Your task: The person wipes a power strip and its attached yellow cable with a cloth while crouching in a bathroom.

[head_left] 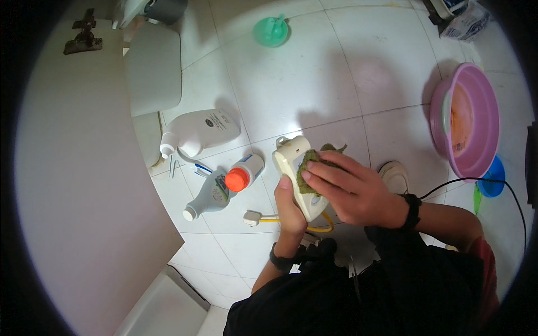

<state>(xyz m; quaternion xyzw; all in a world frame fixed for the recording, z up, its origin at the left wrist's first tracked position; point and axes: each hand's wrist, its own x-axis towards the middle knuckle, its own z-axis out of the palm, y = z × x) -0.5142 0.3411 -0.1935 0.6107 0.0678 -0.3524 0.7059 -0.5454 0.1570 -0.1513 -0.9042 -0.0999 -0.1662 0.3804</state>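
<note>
"olive cloth (305, 182), nubbly and crumpled — what has it?"

"the right hand (358, 193), fingers bent over it, pressing it to a long cream plastic strip (289, 155)."

"and the left hand (291, 214)?"

"gripping the strip near its lower end, thumb on top, above the tiles (291, 84)."

"farther out?"

"a yellow cord (270, 220), a boxy white plug (252, 218), then a squat bottle (254, 165) — smooth, white, with a bulging orange cap (236, 179)."

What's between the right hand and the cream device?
A green cloth, as the head view shows: the right hand's fingers press it against the cream device, which the left hand holds.
</note>
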